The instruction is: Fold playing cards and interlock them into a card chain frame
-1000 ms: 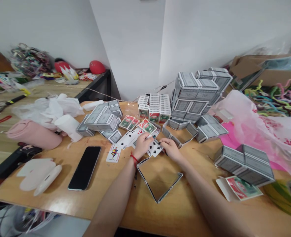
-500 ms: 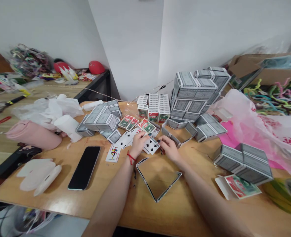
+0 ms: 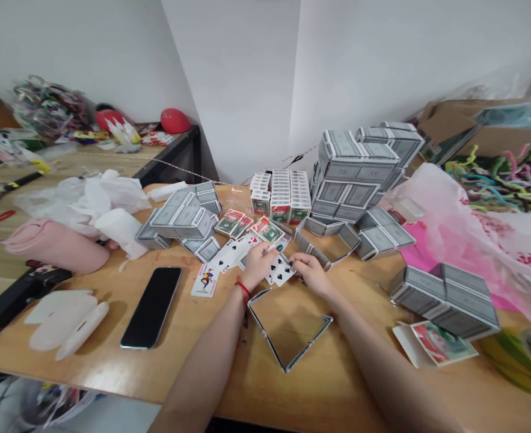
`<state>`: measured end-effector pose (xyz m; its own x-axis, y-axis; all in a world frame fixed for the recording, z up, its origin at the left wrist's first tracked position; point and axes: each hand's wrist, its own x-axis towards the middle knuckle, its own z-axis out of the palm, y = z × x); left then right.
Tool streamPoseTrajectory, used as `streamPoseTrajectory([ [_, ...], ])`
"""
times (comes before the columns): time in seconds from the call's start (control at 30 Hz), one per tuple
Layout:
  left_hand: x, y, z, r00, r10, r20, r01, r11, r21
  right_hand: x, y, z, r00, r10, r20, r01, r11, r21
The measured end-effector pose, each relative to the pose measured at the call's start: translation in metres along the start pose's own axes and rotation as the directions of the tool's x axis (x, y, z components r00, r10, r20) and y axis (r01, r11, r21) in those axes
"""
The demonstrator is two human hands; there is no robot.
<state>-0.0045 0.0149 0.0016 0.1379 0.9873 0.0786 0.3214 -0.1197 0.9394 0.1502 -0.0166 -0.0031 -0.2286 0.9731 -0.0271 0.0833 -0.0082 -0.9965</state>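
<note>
Several playing cards (image 3: 283, 270) with black spades are between my two hands, slightly fanned, faces up. My left hand (image 3: 260, 264), with a red string bracelet at the wrist, grips them from the left, thumb on top. My right hand (image 3: 309, 272) pinches their right edge with curled fingers. A joker card (image 3: 205, 281) lies on the table to the left, by other face-up cards (image 3: 231, 254). Just beyond my hands is a red and green card box (image 3: 267, 230). Between my forearms stands a bent card strip (image 3: 269, 344), an angular outline with one side open.
Grey-patterned folded card blocks stand in a tall stack (image 3: 355, 168), a left pile (image 3: 184, 216) and a right block (image 3: 445, 297). A card ring (image 3: 328, 243) sits behind my right hand. Card packs (image 3: 279, 192) line the back. A phone (image 3: 152, 307) lies left; tape (image 3: 522, 361) right.
My left hand has shifted slightly, its thumb now farther over the cards. The spade cards are spread a little more, so a second card shows. My right hand has barely moved.
</note>
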Motion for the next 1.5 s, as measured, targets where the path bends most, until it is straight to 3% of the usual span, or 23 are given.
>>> streamPoseTrajectory([
  [0.27, 0.0, -0.002, 0.001, 1.0, 0.002, 0.024, 0.0, 0.999, -0.048, -0.006, -0.006, -0.001, 1.0, 0.019, 0.021, -0.02, 0.999, 0.043],
  [0.47, 0.002, -0.001, 0.0, 0.999, 0.044, 0.029, -0.045, 0.997, 0.063, -0.006, -0.005, 0.001, 0.999, 0.049, -0.007, -0.048, 0.998, 0.039],
  [0.7, -0.003, 0.004, 0.002, 0.971, 0.133, 0.198, -0.174, 0.963, 0.207, -0.003, -0.002, 0.003, 0.998, 0.064, -0.007, -0.062, 0.993, 0.103],
  [0.97, -0.005, 0.003, 0.003, 0.957, 0.122, 0.262, -0.187, 0.953, 0.239, -0.002, -0.005, 0.005, 0.998, 0.046, -0.037, -0.042, 0.995, 0.086],
  [1.3, -0.003, 0.003, 0.006, 0.959, 0.14, 0.246, -0.19, 0.962, 0.194, 0.003, -0.002, 0.007, 0.993, 0.017, -0.119, -0.015, 1.0, 0.013],
  [1.5, -0.003, 0.005, 0.006, 0.96, 0.15, 0.234, -0.202, 0.956, 0.215, 0.006, 0.001, 0.006, 0.994, 0.023, -0.105, -0.02, 0.999, 0.028],
])
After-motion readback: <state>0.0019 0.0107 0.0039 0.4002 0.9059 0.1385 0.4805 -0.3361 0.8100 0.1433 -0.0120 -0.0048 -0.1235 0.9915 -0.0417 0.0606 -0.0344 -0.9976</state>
